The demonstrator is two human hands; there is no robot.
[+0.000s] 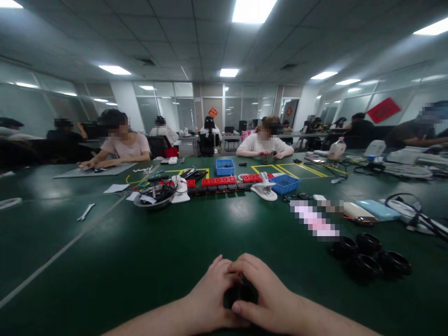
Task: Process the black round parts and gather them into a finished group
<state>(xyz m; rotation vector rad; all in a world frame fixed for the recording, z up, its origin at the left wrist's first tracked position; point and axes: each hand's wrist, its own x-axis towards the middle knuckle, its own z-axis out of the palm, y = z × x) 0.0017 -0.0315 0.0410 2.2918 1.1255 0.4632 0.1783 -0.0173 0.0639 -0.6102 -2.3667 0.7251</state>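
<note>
At the front edge of the view, my left hand and my right hand curl toward each other over the green table. Between them is a small black object, mostly covered by my fingers, so its kind does not show. The fingers of both hands are bent round it, and the right fingertips meet the back of the left hand. To the right of my right hand stand several black, round, hollow parts, grouped close together.
Beyond my hands lie a metal bowl with dark items, a wrench, red and black strips, a white clip and blue bins. On the right are a light-blue case and cables. People sit at the far side.
</note>
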